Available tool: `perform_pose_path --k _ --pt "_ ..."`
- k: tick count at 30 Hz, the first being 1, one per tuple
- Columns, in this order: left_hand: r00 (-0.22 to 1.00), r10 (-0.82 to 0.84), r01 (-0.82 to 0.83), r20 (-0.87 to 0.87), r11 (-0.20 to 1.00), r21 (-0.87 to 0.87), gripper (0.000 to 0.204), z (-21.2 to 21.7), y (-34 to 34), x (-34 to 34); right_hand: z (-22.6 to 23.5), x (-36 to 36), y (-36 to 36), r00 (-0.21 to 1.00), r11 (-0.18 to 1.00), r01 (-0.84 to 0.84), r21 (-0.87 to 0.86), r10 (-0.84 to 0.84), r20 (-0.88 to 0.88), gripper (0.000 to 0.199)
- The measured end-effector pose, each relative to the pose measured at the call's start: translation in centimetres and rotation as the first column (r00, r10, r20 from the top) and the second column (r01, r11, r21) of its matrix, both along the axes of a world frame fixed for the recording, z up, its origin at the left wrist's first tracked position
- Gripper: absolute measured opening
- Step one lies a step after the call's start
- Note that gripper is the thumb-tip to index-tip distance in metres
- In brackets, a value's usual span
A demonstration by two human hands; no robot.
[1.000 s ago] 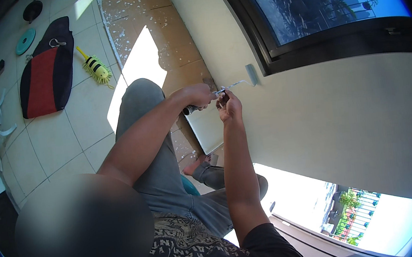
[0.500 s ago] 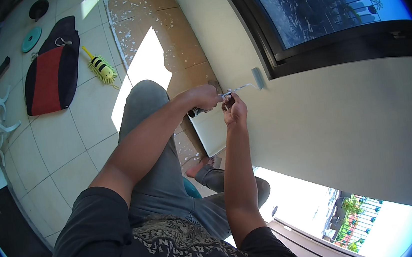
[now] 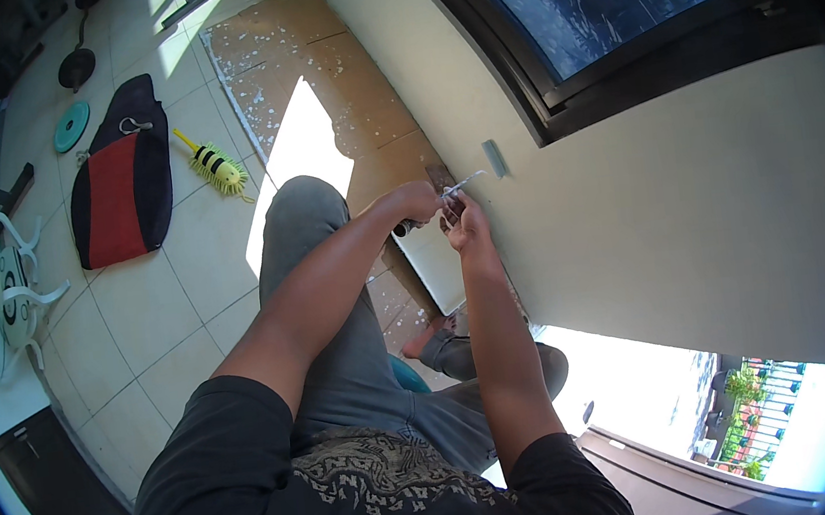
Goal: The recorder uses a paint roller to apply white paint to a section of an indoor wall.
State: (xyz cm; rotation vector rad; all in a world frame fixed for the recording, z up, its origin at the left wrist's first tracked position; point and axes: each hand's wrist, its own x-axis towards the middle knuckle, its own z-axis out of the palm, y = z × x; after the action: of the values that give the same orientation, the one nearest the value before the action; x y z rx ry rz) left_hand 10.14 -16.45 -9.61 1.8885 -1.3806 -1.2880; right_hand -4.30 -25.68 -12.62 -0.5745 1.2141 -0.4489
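A paint roller with a grey-blue sleeve (image 3: 494,158) and a thin bent wire frame (image 3: 465,184) is up against the pale wall, just left of the window's lower corner. My left hand (image 3: 417,203) is closed around its dark handle, whose end pokes out below the fist. Close beside it, my right hand (image 3: 466,220) has its fingers bent in at the wire near the top of the handle. Part of the grip is hidden by my fingers. Under my hands lies a white paint tray (image 3: 434,267), partly covered by my right forearm.
Paint-spotted cardboard (image 3: 354,83) covers the floor along the wall. A dark-framed window (image 3: 672,49) is at upper right. On the tiles lie a yellow-and-black duster (image 3: 218,169), a red-and-black padded piece (image 3: 118,203) and a teal disc (image 3: 72,126). A white fan (image 3: 14,294) is far left.
My view has turned slightly, so the room sits differently in the picture. The roller has shifted a little away from the window's corner. Both hands keep their places on it.
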Motion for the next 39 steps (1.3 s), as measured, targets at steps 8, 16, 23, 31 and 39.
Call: perform_pose_path --k 8,16,23,31,39 --pt "0.950 0.173 -0.165 -0.260 0.985 0.053 0.052 -1.9 -0.9 -0.3 1.8 -11.8 7.5 0.985 0.992 -0.121 -0.028 0.123 0.122 0.027" --pt "0.949 0.154 -0.097 -0.276 0.973 0.209 0.037 -8.3 -8.1 -1.5 13.2 -26.5 14.8 0.986 0.822 0.110 -0.559 -0.161 -0.043 0.024" --pt "0.962 0.082 -0.006 -0.262 0.960 0.280 0.028 -12.6 -10.2 1.0 14.9 -35.0 18.4 0.849 0.554 0.111 -0.825 -0.485 -0.212 0.035" --pt "0.873 0.260 -0.104 -0.413 0.926 0.362 0.032 -3.8 -7.0 0.8 11.8 -33.5 19.5 0.706 0.509 -0.120 -0.852 -0.560 -0.434 0.031" --pt "0.978 0.002 0.042 -0.209 0.978 0.205 0.038 -8.3 -9.7 -0.5 11.7 -32.7 18.5 0.743 0.471 -0.192 -0.861 -0.504 -0.441 0.038"
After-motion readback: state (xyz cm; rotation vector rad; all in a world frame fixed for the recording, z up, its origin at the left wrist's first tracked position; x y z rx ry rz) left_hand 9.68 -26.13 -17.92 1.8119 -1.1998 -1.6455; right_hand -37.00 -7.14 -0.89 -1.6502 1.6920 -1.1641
